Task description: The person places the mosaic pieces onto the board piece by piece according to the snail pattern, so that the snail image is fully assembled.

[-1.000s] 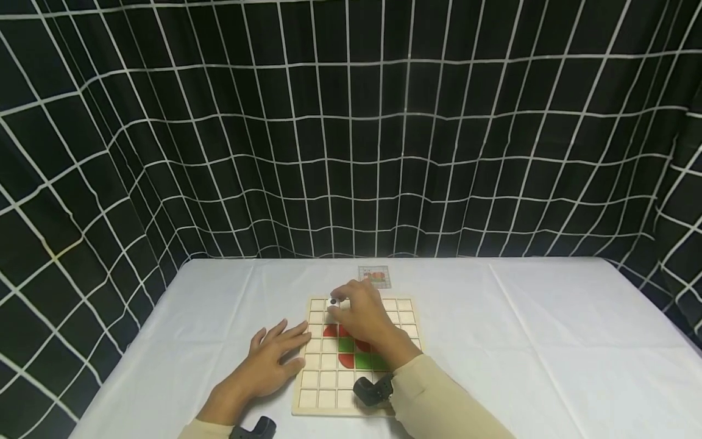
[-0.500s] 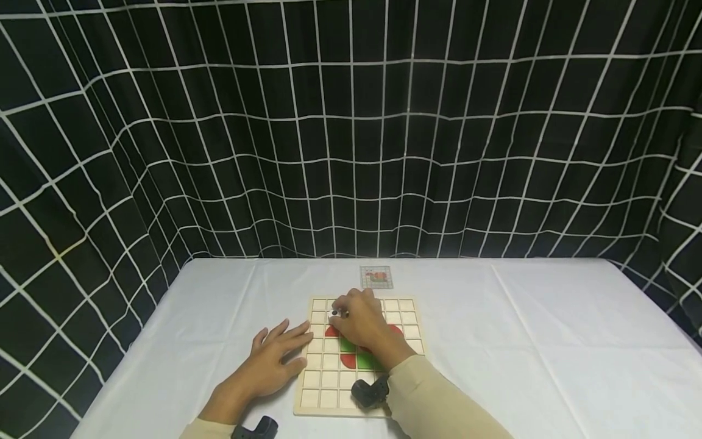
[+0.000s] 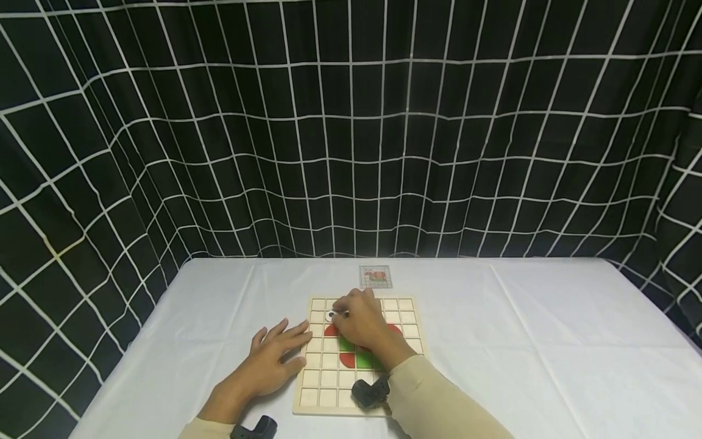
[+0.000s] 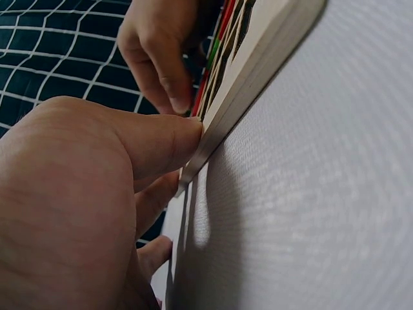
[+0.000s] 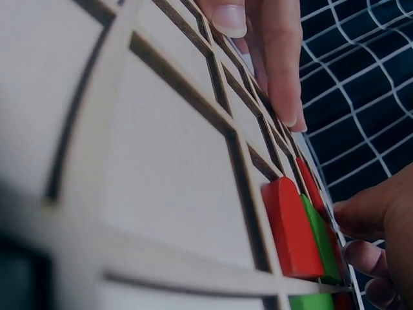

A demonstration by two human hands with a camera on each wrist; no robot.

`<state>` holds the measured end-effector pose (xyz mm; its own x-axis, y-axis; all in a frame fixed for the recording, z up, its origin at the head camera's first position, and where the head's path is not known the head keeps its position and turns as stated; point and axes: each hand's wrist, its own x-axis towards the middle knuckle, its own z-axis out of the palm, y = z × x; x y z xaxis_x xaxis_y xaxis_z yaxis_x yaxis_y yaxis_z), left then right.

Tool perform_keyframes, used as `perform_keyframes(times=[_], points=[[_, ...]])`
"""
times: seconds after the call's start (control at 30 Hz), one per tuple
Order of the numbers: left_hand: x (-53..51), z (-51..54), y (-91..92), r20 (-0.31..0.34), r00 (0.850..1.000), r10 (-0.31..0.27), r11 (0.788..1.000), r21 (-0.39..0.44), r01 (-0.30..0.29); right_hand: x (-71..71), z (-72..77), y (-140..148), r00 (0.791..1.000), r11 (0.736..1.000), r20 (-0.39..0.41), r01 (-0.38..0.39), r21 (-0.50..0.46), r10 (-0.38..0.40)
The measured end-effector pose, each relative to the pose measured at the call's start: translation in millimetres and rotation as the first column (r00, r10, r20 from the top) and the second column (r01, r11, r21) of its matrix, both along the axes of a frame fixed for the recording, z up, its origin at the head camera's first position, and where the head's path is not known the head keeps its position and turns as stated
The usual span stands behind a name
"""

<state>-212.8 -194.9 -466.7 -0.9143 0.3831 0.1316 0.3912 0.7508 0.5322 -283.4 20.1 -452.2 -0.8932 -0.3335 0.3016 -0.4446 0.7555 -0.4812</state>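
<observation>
A wooden grid board [image 3: 328,397] lies on the white table. My left hand [image 3: 272,361] rests along its left edge, fingers spread and straight, thumb touching the rim in the left wrist view. My right hand [image 3: 361,318] reaches over the upper part of the board and pinches a small white tile with a black dot [image 3: 331,315] by thumb and fingertips, at a cell in the second row. A red rounded piece [image 3: 331,330] sits just below it. Green pieces [image 3: 366,361] and another red rounded piece [image 3: 347,360] fill cells further down. My right hand and forearm hide part of the board.
A small picture card [image 3: 375,277] lies behind the board, showing a red and green figure on a grid. Black cloth with white grid lines [image 3: 378,128] stands around the table [image 3: 510,353]. A dark wrist camera [image 3: 370,393] hangs over the board's lower right.
My right hand has come nearer with the white dotted tile, from the top row to the second row, where the tile now lies flatter. My left hand has stayed in place.
</observation>
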Motion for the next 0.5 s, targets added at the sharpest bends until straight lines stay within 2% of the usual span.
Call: perform_keyframes(times=[0.17, 0.3, 0.4, 0.5], points=[[-0.1, -1.5, 0.9, 0.004, 1.0, -0.001, 1.0, 0.001, 0.001, 3.5, 1.3, 5, 1.0, 0.998, 0.001, 0.021, -0.059, -0.021], [-0.3, -2.4, 1.4, 0.007, 1.0, -0.002, 1.0, -0.006, 0.002, 8.3, 12.7, 15, 1.0, 0.991, 0.001, 0.02, -0.135, -0.02], [0.8, -0.5, -0.1, 0.01, 1.0, -0.001, 1.0, -0.01, 0.001, 14.4, 30.3, 31, 0.998, 0.989, -0.046, 0.029, -0.143, -0.036], [2.7, 7.9, -4.6, -0.017, 1.0, 0.008, 1.0, -0.014, -0.008, 20.7, 50.3, 55, 0.983, 0.992, -0.171, 0.049, -0.118, -0.069]])
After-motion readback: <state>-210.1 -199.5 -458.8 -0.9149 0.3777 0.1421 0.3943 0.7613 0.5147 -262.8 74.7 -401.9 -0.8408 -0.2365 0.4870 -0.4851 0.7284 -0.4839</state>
